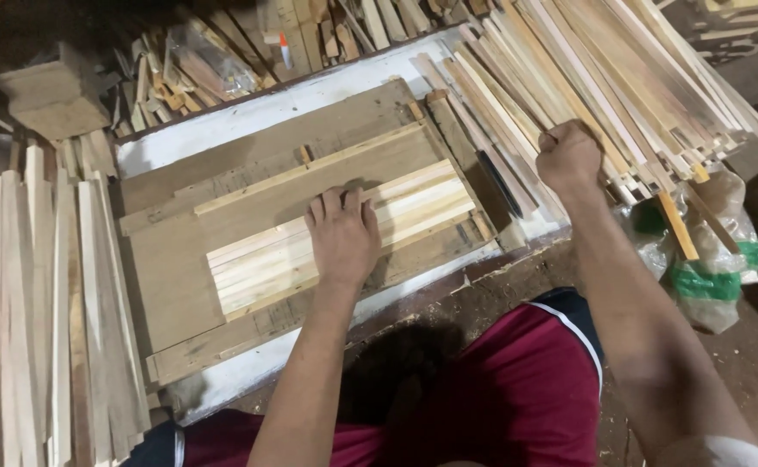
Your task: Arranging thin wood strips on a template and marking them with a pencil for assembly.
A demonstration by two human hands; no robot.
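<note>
- Two bare hands are over a low worktop (223, 130) with a white-painted top, seen from above the person's lap.
- The left hand (343, 235) lies flat, fingers spread and closed on nothing, pressing on a row of pale wooden slats (258, 264) laid side by side.
- That row rests on a brown board (171, 277) in the middle of the worktop, and a thin guide strip (310, 169) runs along the board just above the slats.
- The right hand (569, 156) is balled into a tight fist at the near edge of a big heap of loose slats (586, 60); its grip looks closed around a slat end, though which one I cannot tell.
- The heap spreads from the worktop's right end across to the upper right, crowding that side.
- Another stack of long slats (33, 311) stands along the left side of the board, hemming it in there.
- Offcuts and a clear plastic bag (210, 60) pile up behind the worktop's far edge.
- Open room is only on the bare board left of the row and along the white near edge.
- A dark flat blade-like piece (500, 182) lies between the row's right end and the heap.
- Crumpled clear bags with green contents (707, 268) sit on the floor at the right, beside the right forearm.
- Red shorts (517, 389) fill the bottom of the view.
</note>
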